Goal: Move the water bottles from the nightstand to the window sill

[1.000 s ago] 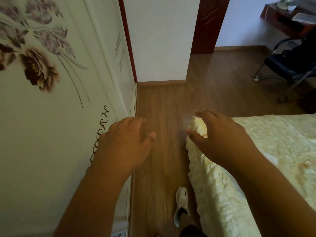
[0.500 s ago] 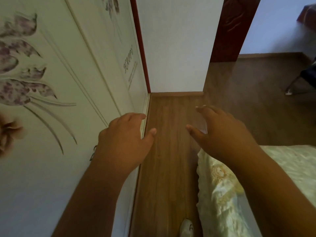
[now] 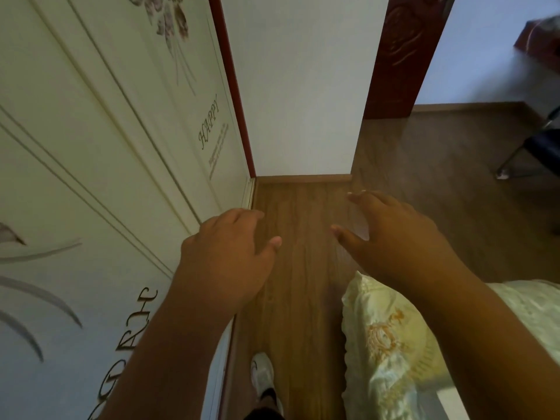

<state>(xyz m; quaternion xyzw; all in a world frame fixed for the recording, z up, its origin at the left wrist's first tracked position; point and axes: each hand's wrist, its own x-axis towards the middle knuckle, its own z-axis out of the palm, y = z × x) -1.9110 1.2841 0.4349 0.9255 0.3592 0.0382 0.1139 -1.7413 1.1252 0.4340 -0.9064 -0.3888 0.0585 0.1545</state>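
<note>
No water bottle, nightstand or window sill shows in the head view. My left hand [image 3: 230, 256] is held out palm down beside the wardrobe, fingers loosely apart and empty. My right hand [image 3: 394, 237] is stretched out over the floor above the bed's corner, fingers spread, holding nothing. Both hands hover over the narrow strip of wooden floor [image 3: 303, 237] between the wardrobe and the bed.
A white wardrobe [image 3: 106, 177] with flower prints fills the left side. The bed [image 3: 391, 344] with a cream cover is at the lower right. Ahead stands a white wall [image 3: 303, 86], with a dark red door frame [image 3: 397, 56] and a chair [image 3: 542, 144] to the right. My white shoe [image 3: 263, 374] is below.
The view has advanced along the aisle toward the white wall; the bed corner has slid lower and nearer. Both hands stay empty and spread in much the same pose.
</note>
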